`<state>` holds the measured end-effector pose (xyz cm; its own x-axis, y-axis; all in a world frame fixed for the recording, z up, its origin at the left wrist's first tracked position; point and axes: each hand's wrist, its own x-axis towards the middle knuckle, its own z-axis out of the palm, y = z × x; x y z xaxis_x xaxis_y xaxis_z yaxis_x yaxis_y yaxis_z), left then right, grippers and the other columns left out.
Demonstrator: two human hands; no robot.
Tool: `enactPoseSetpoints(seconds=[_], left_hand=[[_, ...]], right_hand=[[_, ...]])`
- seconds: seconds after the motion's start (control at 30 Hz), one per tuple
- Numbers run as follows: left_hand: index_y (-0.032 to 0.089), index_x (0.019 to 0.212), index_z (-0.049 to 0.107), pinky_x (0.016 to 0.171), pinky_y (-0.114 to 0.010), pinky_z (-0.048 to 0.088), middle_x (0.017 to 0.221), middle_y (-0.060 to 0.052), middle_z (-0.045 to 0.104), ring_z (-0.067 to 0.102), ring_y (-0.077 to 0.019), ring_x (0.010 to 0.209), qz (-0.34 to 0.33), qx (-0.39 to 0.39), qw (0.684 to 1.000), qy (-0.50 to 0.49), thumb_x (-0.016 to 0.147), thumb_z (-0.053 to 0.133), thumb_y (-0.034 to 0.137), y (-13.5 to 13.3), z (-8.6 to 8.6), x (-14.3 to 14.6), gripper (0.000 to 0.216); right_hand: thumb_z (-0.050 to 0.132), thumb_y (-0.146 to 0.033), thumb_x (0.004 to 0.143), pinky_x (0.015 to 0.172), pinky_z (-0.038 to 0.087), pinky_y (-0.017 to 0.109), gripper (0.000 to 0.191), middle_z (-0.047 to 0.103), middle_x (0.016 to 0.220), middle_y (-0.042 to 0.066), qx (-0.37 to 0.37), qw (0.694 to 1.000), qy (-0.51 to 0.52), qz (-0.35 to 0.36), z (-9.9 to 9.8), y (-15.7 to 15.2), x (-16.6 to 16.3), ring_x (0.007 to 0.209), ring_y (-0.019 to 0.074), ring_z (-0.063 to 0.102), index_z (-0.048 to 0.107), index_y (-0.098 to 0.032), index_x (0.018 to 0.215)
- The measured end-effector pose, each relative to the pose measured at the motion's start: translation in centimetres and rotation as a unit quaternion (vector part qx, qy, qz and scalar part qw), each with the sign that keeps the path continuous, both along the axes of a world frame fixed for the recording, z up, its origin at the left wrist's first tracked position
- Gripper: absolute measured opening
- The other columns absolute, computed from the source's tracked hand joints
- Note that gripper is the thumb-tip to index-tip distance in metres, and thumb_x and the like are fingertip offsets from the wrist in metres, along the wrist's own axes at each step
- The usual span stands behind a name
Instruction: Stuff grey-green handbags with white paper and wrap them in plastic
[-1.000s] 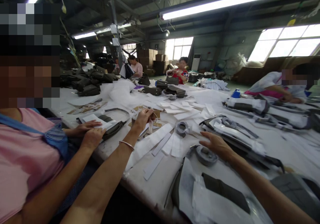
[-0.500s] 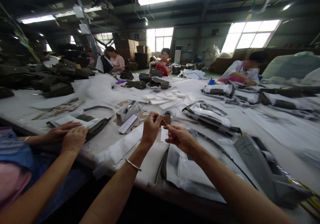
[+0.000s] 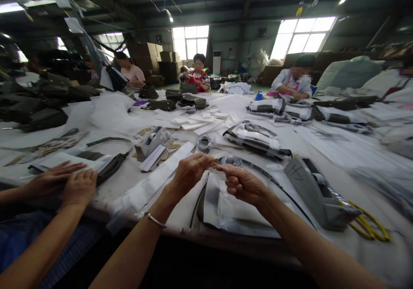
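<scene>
My left hand (image 3: 193,170) has its fingers pinched together on a thin pale string (image 3: 215,164). Facing it, my right hand (image 3: 243,183) grips the string's other side, fingertips closed and almost meeting the left ones. Both hands are above a dark bag covered with white wrapping (image 3: 238,218), which lies flat at the table's near edge. The bag's dark strap (image 3: 277,179), partly wrapped in clear plastic, curves off to the right. Behind my fingers sits a roll of clear tape (image 3: 204,143).
A grey tape dispenser (image 3: 318,190) stands at right beside yellow cord (image 3: 371,224); another dispenser (image 3: 155,140) is left of centre. At left, a co-worker's hands (image 3: 77,186) press on a wrapped bag. Dark bags (image 3: 38,104) are piled behind. Other people sit across the table.
My view has turned, so the scene sits further left. A small brown card that showed between my hands is out of sight now. Both hands still hold the string.
</scene>
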<state>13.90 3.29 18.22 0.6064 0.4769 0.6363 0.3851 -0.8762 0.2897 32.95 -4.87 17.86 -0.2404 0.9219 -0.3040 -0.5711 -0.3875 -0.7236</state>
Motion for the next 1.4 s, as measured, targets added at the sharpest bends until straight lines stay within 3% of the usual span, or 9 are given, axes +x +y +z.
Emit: enactPoseSetpoints(seconds=[0.17,0.4,0.53,0.7,0.87,0.97,1.13,1.27,1.4], left_hand=[[0.021,0.089,0.064,0.077,-0.031,0.046,0.095,-0.006,0.067,0.060,-0.0189,0.086,0.034,0.126,0.990,0.061,0.097,0.050,0.022,-1.0,0.8,1.1,0.016],[0.021,0.088,0.062,0.093,-0.037,0.043,0.109,-0.005,0.067,0.059,-0.0206,0.107,0.021,0.067,0.997,0.005,0.099,0.048,0.026,-1.7,2.3,3.1,0.018],[0.022,0.091,0.062,0.097,-0.038,0.042,0.108,-0.005,0.068,0.059,-0.0210,0.107,0.022,0.089,0.995,0.025,0.099,0.046,0.024,-1.9,2.4,4.2,0.017],[0.020,0.092,0.061,0.097,-0.039,0.042,0.102,-0.007,0.068,0.060,-0.0222,0.103,0.040,0.102,0.993,0.052,0.099,0.046,0.022,-1.3,1.9,5.1,0.017],[0.018,0.090,0.062,0.094,-0.040,0.042,0.093,-0.007,0.068,0.060,-0.0224,0.093,0.044,0.018,0.998,0.044,0.098,0.045,0.025,-0.6,2.4,5.6,0.020],[0.018,0.090,0.064,0.090,-0.035,0.043,0.099,-0.006,0.069,0.061,-0.0210,0.096,-0.028,-0.149,0.988,-0.026,0.098,0.046,0.030,-0.8,3.2,5.9,0.023],[0.016,0.091,0.066,0.087,-0.030,0.047,0.100,-0.006,0.070,0.064,-0.0205,0.098,-0.225,-0.459,0.843,-0.165,0.093,0.058,0.036,-1.8,4.3,6.2,0.021],[0.017,0.083,0.065,0.099,-0.033,0.042,0.087,-0.005,0.071,0.062,-0.0228,0.110,-0.330,-0.551,0.716,-0.275,0.091,0.064,0.030,-3.0,4.2,5.3,0.015],[0.017,0.077,0.065,0.098,-0.033,0.043,0.067,-0.002,0.067,0.067,-0.0209,0.099,-0.338,-0.636,0.618,-0.314,0.086,0.069,0.024,-5.3,3.2,4.0,0.012]], right_hand=[[0.081,-0.025,0.072,0.039,0.029,0.015,0.029,0.040,0.043,-0.013,0.024,1.000,0.007,0.004,0.8,-1.4,0.7,0.035,0.0011,0.029,0.068,-0.014,0.096],[0.077,-0.024,0.072,0.037,0.036,0.018,0.046,0.042,0.040,-0.013,0.072,0.991,-0.108,-0.017,2.0,-2.6,2.0,0.033,0.0046,0.030,0.065,-0.017,0.117],[0.078,-0.027,0.073,0.037,0.035,0.017,0.038,0.038,0.038,-0.013,0.085,0.993,-0.085,0.003,1.8,-3.2,2.8,0.033,0.0036,0.025,0.069,-0.015,0.108],[0.083,-0.035,0.071,0.041,0.039,0.018,0.031,0.045,0.047,-0.010,0.115,0.991,-0.048,-0.050,1.9,-3.8,3.4,0.036,0.0025,0.031,0.072,-0.016,0.093],[0.083,-0.044,0.070,0.047,0.043,0.020,0.033,0.058,0.065,-0.003,0.148,0.973,-0.138,-0.110,3.2,-3.8,4.2,0.051,0.0062,0.046,0.074,-0.017,0.086],[0.085,-0.046,0.067,0.048,0.039,0.020,0.033,0.056,0.061,-0.003,0.168,0.958,-0.187,-0.137,4.2,-3.5,4.3,0.053,0.0070,0.045,0.074,-0.017,0.080],[0.080,-0.046,0.074,0.047,0.034,0.021,0.030,0.055,0.060,-0.004,0.206,0.954,-0.185,-0.111,5.8,-3.8,4.3,0.049,0.0060,0.042,0.071,-0.017,0.075],[0.077,-0.045,0.078,0.048,0.032,0.021,0.031,0.054,0.057,-0.003,0.195,0.952,-0.235,-0.021,6.7,-5.6,5.1,0.049,0.0068,0.045,0.069,-0.016,0.072],[0.073,-0.046,0.083,0.048,0.029,0.022,0.034,0.053,0.057,-0.002,0.171,0.943,-0.275,0.078,6.4,-8.0,5.7,0.050,0.0074,0.043,0.068,-0.015,0.070]])
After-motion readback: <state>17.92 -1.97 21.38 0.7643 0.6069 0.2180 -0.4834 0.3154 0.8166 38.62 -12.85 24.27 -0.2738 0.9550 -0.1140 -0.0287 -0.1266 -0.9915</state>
